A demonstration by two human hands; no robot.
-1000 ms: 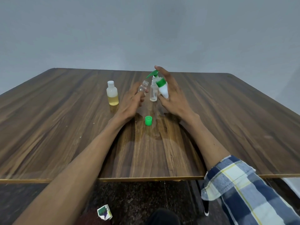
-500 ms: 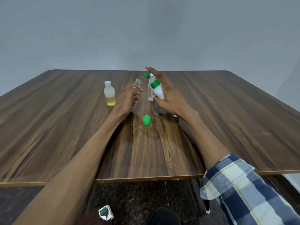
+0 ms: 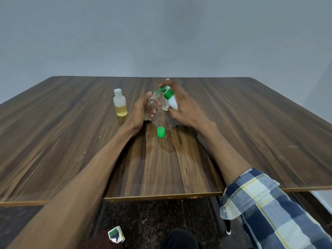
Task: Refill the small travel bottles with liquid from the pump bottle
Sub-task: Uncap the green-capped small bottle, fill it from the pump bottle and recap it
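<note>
Near the middle of the worktop (image 3: 251, 123), the right hand (image 3: 185, 108) grips the pump bottle (image 3: 171, 100), nozzle at the nearly empty clear travel bottle (image 3: 151, 105) gripped by the left hand (image 3: 142, 110); filling seems barely begun, green cap (image 3: 160, 132) off.

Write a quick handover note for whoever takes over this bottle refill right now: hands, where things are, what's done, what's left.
Left hand: holding a small clear bottle, uncapped, tilted under the spout.
Right hand: gripping the white pump bottle, a finger on its green pump head.
On the table: green cap near the hands; capped bottle with yellow liquid on the left; another clear bottle standing behind the hands.
Done: apparently the yellow bottle.
Left: fill the held bottle, cap it, then probably the standing one.
</note>
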